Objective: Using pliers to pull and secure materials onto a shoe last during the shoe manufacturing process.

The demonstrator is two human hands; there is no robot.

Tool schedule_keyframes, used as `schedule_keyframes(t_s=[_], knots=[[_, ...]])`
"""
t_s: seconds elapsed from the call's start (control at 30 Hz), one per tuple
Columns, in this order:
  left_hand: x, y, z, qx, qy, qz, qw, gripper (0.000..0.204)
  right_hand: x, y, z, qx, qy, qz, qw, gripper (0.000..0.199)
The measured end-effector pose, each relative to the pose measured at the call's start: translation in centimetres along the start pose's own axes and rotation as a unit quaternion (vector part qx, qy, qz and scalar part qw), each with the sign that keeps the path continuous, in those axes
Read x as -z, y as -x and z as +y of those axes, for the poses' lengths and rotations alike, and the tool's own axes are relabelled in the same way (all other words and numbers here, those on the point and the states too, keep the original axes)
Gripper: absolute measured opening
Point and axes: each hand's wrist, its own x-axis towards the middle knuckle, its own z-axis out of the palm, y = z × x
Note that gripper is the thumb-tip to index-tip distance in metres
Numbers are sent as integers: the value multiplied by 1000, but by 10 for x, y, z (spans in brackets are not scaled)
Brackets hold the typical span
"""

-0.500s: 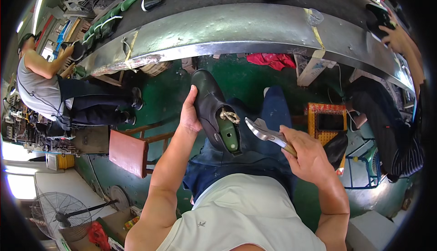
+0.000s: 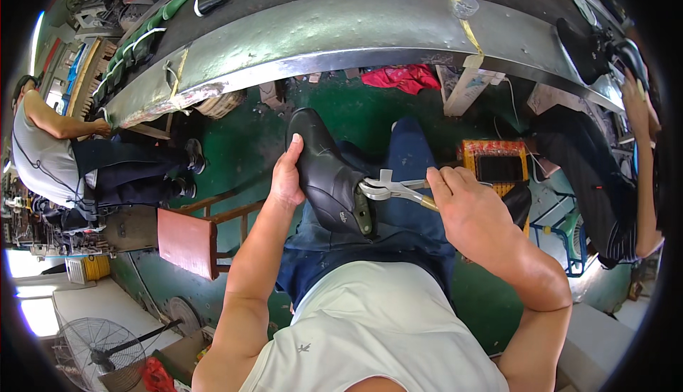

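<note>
Gripping the side of a black boot (image 2: 324,171), the left hand (image 2: 287,176) is keeping it steady on the person's lap, with the sole side turned up. The right hand (image 2: 466,207) is clenching the handles of metal pincers (image 2: 393,188), and their head is touching the boot's edge, probably so the upper can be pulled. Beyond is curving a long metal workbench (image 2: 334,33).

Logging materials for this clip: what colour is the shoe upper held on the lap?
Black shoe upper, with a glossy sheen; clearest in the head view.
</note>
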Motion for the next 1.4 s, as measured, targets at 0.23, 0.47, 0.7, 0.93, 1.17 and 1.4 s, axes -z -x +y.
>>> schedule_keyframes(t_s=[0.23,0.47,0.7,0.93,1.17,1.4], knots=[[1,-1,-22,-28,-132,12,991,58,-17,13,3,-21,-73,-120,990,44],[5,-12,-57,-4,-182,20,983,62,-54,31,-1,-31,-47,-184,981,22],[17,-69,-157,-68,-665,75,740,78,-124,68,10,-155,-213,-345,901,27],[14,-75,-161,97,-605,78,786,95,-131,124,-10,-244,-332,-300,860,30],[13,-74,-166,104,-558,41,822,91,-85,149,-21,-254,-330,-267,869,28],[29,-93,-166,107,-561,83,816,99,-97,127,-17,-197,-205,-228,931,29]])
